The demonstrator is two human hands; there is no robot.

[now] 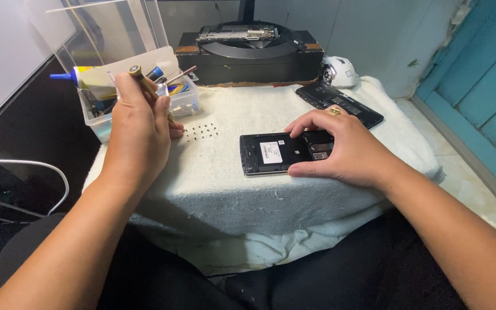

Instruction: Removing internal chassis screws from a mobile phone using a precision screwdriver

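My left hand [139, 129] is closed around a slim brown-handled screwdriver [143, 83], its tip pointing down toward several tiny dark screws [201, 131] scattered on the white towel [231, 189]. My right hand [340, 150], with a ring on one finger, rests on an opened black phone [271, 154] lying back-side up, gripping its right half between thumb and fingers. The phone's inner label and frame are visible to the left of that hand.
A clear plastic box [110, 69] with a glue tube and tools stands at the back left. A black phone back panel [340, 103] lies at the back right, near a white mouse [340, 70]. A dark box [248, 54] sits behind.
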